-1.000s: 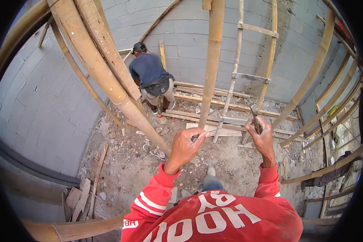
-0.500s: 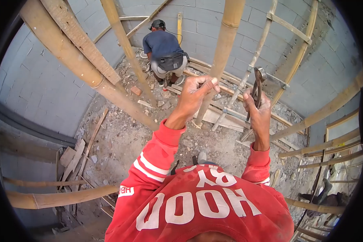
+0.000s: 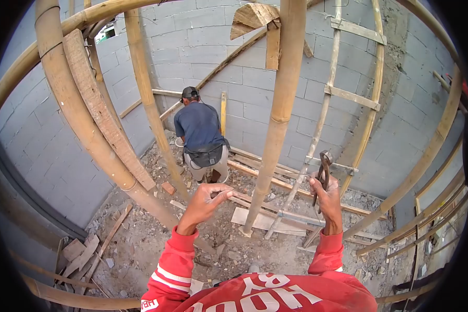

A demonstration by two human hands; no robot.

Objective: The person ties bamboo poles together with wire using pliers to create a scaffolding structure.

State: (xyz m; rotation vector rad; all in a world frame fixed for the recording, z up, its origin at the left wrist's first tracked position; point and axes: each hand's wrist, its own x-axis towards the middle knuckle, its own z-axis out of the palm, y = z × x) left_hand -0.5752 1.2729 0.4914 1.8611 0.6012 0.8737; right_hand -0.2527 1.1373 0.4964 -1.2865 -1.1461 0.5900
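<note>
My left hand (image 3: 205, 204) is raised in front of me at centre left, thumb and fingers pinched together; what it holds, if anything, is too small to make out. To the right, my right hand (image 3: 328, 200) is closed around dark metal pliers (image 3: 324, 169), whose rounded head points up above my fingers. The hands are well apart, with an upright bamboo pole (image 3: 268, 156) standing beyond and between them.
A co-worker (image 3: 201, 132) bends down near the grey block wall (image 3: 203, 47). A bamboo ladder (image 3: 325, 104) leans at the right. Bamboo poles (image 3: 80, 122) slant at the left. Planks (image 3: 275, 222) and rubble lie on the ground.
The view has tilted up, showing more wall and a cut wooden piece at the top. My hands appear lower and farther apart, the left one farther left. The co-worker stands somewhat higher.
</note>
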